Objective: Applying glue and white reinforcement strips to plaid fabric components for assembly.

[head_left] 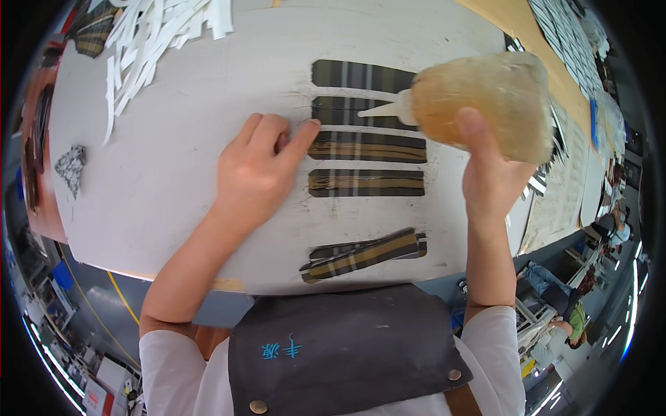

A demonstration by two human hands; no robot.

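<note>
My right hand [489, 166] grips a squeeze glue bottle [485, 104], translucent with amber contents. The bottle lies tilted on its side, and its pale nozzle [381, 111] points left, the tip at a dark plaid fabric strip [333, 109]. With its fingers mostly curled, my left hand [263, 159] presses a fingertip at that strip's left end. Above it lies another plaid strip [357, 75], partly behind the bottle. Two more strips lie below, the nearer-to-middle one [368, 147] and the lower one [368, 183], both with shiny brownish streaks along them.
Overlapping plaid strips [364, 255] lie near the front edge of the pale work table [173, 83]. White strips [163, 41] are heaped at far left, beside dark plaid cloth [94, 31]. A crumpled grey piece [71, 170] sits at left. Another person [565, 305] is off to the right.
</note>
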